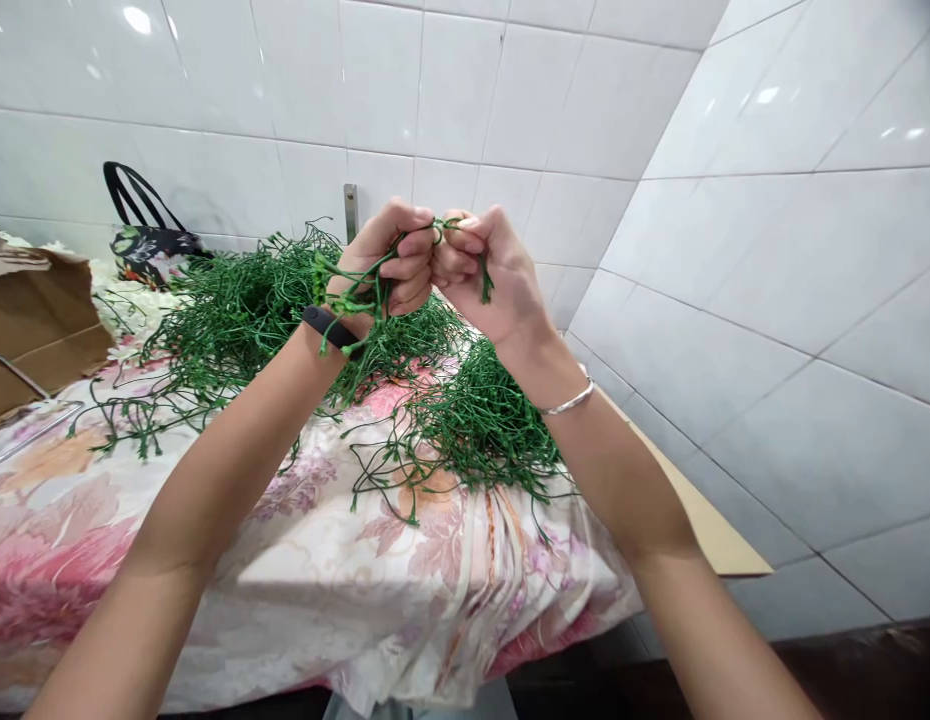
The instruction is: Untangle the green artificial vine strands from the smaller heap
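Both my hands are raised close together above the table, their fingertips meeting. My left hand [396,258] is closed on several green artificial flower stems [351,290], whose budded ends hang down over the wrist with the black band. My right hand [489,268] is closed too, pinching a green stem whose short tip [486,282] sticks out below the fingers. Between the thumbs the stems form a small loop. Behind and below lie a large heap of similar green stems [240,300] and a smaller pile [495,415] nearer to me.
A floral cloth [307,540] covers the table. At the left are a brown cardboard box [41,325], a metal wire frame [30,440], white flowers [146,308] and a dark floral bag [154,248]. White tiled walls [465,90] stand behind and at the right.
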`<state>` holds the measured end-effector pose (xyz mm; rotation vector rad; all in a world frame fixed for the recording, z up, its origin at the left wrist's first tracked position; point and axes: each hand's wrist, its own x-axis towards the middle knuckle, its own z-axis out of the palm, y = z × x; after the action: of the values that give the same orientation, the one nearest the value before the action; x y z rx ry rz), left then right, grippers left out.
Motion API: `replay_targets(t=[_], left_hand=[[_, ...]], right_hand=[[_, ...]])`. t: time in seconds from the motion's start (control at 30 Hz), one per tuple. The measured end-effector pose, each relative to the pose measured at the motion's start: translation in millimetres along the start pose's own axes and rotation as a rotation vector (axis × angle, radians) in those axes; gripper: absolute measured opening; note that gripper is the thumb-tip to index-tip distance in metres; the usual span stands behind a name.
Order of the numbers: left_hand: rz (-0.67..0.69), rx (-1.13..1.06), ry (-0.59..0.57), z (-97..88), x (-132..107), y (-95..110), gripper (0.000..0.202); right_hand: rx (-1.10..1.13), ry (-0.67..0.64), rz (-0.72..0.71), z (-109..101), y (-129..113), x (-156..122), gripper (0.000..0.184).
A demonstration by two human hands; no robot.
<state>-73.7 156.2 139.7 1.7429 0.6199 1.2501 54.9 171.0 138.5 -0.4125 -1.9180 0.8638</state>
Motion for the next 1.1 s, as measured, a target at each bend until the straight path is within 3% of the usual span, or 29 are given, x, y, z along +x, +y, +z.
replay_targets(t=[0.2,0.33,0.43,0.5,0.57,0.63,0.67,0.77,0.9,1.0,1.1], left_hand=[[0.058,0.032,0.011,1.0,-9.1,5.4,0.029],[0.188,0.129,0.192,-1.9,-9.5,6.9,0.051],[0.365,0.064,0.342,-4.6,-9.5,11.2,0.044],[0.35,0.029,0.242,-6.7,-11.2,16.1,0.038],[0.269,0.061,-0.001,-9.5,-13.7,20.5,0.036],[0.207,0.217,-0.192,-13.4,-15.1,22.7,0.036],[0.188,0.32,-0.23,-15.7,-15.0,22.9,0.035],[0.136,0.562,-0.173,-23.6,-12.4,21.7,0.033],[0.119,0.676,-0.073,-31.0,-8.4,19.5,0.027],[0.144,0.668,-0.075,-32.1,-6.2,16.8,0.022],[0.154,0.646,-0.141,-31.5,-3.9,12.6,0.021]], right_hand=[[0.062,-0.019,-0.037,7.2,-25.1,-8.2,0.028],[0.153,0.014,-0.097,13.8,-43.5,-15.7,0.028],[0.18,0.054,-0.137,17.5,-54.8,-19.6,0.028],[0.173,0.022,-0.155,16.1,-58.9,-20.5,0.029],[0.15,-0.062,-0.148,9.2,-60.0,-20.5,0.029],[0.05,-0.152,-0.111,-3.0,-59.8,-21.0,0.026],[-0.053,-0.188,-0.08,-10.4,-60.0,-21.5,0.023],[-0.476,-0.282,0.05,-32.1,-62.0,-23.6,0.019],[-0.925,-0.446,0.235,-47.2,-58.9,-22.9,0.024],[-1.076,-0.516,0.331,-48.7,-47.0,-18.6,0.027],[-1.122,-0.504,0.383,-49.5,-34.8,-14.9,0.034]])
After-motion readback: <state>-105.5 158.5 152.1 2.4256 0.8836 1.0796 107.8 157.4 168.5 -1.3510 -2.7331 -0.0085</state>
